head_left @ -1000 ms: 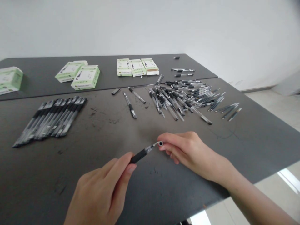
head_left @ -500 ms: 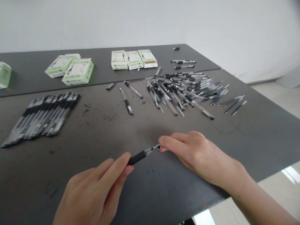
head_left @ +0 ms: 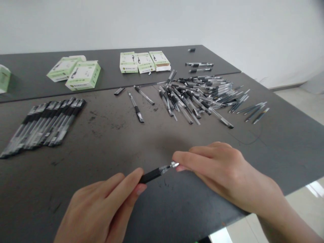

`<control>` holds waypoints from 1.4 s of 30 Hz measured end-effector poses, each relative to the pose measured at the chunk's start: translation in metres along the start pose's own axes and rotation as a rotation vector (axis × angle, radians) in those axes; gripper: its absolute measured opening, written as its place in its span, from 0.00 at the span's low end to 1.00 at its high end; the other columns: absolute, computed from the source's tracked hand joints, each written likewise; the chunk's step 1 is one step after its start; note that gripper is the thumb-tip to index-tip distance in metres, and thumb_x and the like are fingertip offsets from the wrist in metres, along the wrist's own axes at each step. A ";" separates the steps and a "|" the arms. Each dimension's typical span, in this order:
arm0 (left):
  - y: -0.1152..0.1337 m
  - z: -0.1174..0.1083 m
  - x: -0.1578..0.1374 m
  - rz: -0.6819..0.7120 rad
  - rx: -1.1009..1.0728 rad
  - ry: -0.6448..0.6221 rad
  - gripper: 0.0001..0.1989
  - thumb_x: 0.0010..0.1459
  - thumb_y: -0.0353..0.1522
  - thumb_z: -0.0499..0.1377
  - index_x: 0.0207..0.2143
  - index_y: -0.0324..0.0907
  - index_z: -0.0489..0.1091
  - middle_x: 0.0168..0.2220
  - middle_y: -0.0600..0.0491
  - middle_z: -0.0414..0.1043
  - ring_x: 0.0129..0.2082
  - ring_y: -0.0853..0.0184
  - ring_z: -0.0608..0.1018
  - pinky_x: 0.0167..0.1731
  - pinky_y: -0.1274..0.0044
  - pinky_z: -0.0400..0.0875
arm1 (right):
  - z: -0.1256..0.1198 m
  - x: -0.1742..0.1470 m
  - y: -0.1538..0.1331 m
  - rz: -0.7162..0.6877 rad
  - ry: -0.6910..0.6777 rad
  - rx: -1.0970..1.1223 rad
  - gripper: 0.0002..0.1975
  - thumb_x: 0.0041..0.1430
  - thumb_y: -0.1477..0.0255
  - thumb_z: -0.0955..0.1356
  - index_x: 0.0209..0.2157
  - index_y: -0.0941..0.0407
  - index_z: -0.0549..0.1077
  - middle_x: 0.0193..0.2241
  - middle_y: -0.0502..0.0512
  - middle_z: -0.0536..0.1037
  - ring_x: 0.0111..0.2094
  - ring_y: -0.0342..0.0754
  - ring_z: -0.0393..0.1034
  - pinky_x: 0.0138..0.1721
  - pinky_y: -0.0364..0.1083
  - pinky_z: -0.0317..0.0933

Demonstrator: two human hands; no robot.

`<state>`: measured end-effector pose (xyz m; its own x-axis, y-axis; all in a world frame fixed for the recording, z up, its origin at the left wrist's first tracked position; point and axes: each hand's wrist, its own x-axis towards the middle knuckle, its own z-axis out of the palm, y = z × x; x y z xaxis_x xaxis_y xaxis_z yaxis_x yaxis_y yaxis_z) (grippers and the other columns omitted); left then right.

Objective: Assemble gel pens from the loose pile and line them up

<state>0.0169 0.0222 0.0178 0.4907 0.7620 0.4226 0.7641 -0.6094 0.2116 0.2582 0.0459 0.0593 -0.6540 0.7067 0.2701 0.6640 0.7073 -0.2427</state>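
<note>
Between its thumb and fingers, my left hand grips a gel pen by its black rubber sleeve, the point aimed up and to the right. My right hand is closed in a pinch on a small silver pen tip cone, which sits at the end of the pen's refill point. Whether the cone touches the threaded front of the barrel I cannot tell. Both hands are just above the near part of the dark table. The rear of the pen is hidden in my left hand.
A neat row of capped pens lies at the left. A loose heap of pens and refills covers the right middle, with several refills beside it. Two separate pens lie left of the heap. Green-and-white boxes stand behind.
My right hand has shifted slightly right and turned, so the cone that faced me with its hollow end now lies in line with the pen. My left hand keeps its grip.
</note>
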 end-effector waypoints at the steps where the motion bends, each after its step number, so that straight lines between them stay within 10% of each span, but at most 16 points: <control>1: 0.000 0.000 0.000 0.008 -0.010 -0.004 0.11 0.63 0.36 0.48 0.43 0.45 0.67 0.26 0.57 0.74 0.22 0.72 0.76 0.22 0.79 0.66 | -0.001 0.000 -0.002 -0.003 -0.009 0.004 0.14 0.65 0.76 0.56 0.39 0.57 0.71 0.22 0.51 0.73 0.20 0.41 0.65 0.23 0.40 0.53; 9: 0.003 -0.004 0.000 0.062 -0.047 0.003 0.10 0.63 0.34 0.49 0.42 0.44 0.66 0.22 0.59 0.70 0.18 0.74 0.73 0.20 0.80 0.65 | 0.007 0.001 -0.011 0.020 -0.125 0.138 0.17 0.66 0.74 0.52 0.31 0.57 0.67 0.19 0.48 0.68 0.18 0.41 0.60 0.21 0.43 0.49; 17: 0.005 -0.002 0.007 0.169 -0.007 -0.011 0.08 0.63 0.31 0.49 0.41 0.42 0.65 0.18 0.61 0.65 0.14 0.75 0.68 0.16 0.79 0.60 | 0.007 0.006 -0.011 0.466 -0.384 0.845 0.21 0.65 0.62 0.54 0.20 0.56 0.53 0.16 0.44 0.53 0.19 0.36 0.52 0.18 0.36 0.48; 20: 0.006 -0.003 0.006 0.155 -0.037 -0.010 0.08 0.63 0.31 0.49 0.42 0.42 0.65 0.19 0.61 0.66 0.15 0.75 0.69 0.17 0.79 0.60 | 0.009 0.005 -0.012 0.512 -0.319 0.784 0.22 0.65 0.60 0.54 0.21 0.56 0.58 0.17 0.45 0.58 0.21 0.37 0.57 0.22 0.37 0.52; 28: 0.008 -0.003 0.003 0.076 -0.121 0.038 0.09 0.62 0.31 0.49 0.43 0.42 0.65 0.21 0.60 0.69 0.17 0.75 0.71 0.20 0.81 0.65 | 0.010 -0.009 -0.011 0.311 0.098 0.541 0.17 0.63 0.58 0.58 0.47 0.52 0.63 0.22 0.43 0.72 0.20 0.36 0.63 0.23 0.36 0.55; 42: 0.007 -0.007 0.005 0.099 -0.112 0.019 0.09 0.63 0.31 0.48 0.43 0.42 0.65 0.19 0.61 0.66 0.15 0.75 0.69 0.18 0.80 0.62 | 0.017 -0.005 -0.013 0.039 0.181 0.285 0.08 0.63 0.73 0.61 0.42 0.58 0.68 0.24 0.48 0.77 0.22 0.39 0.70 0.26 0.39 0.59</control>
<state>0.0221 0.0198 0.0272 0.5527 0.6929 0.4630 0.6599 -0.7032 0.2646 0.2464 0.0332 0.0451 -0.5384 0.7362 0.4100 0.5426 0.6752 -0.4997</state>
